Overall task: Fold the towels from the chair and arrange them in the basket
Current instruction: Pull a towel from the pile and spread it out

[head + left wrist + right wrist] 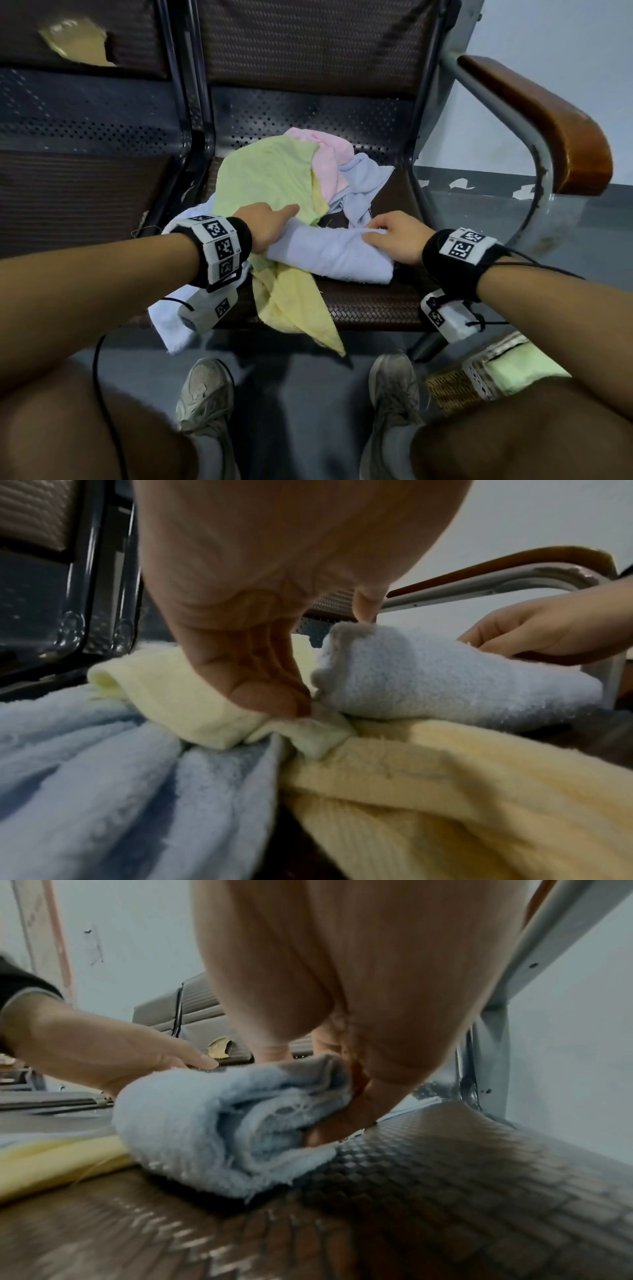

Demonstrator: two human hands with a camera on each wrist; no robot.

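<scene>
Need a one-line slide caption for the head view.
Both hands, left hand and right hand, hold a folded blue towel on the chair seat beside unfolded towels.

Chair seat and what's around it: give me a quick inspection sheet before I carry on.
Surface: woven brown chair seat, partly covered.
Job's things: folded blue towel at the seat front; green towel, pink towel, yellow towel and more blue cloth heaped unfolded; basket on the floor, right.
Clutter: nothing seen.
Grips: left hand and right hand hold the folded towel's ends.
Cables: black wire from left wrist.
Surroundings: wooden armrest, neighbouring seat, grey floor.
</scene>
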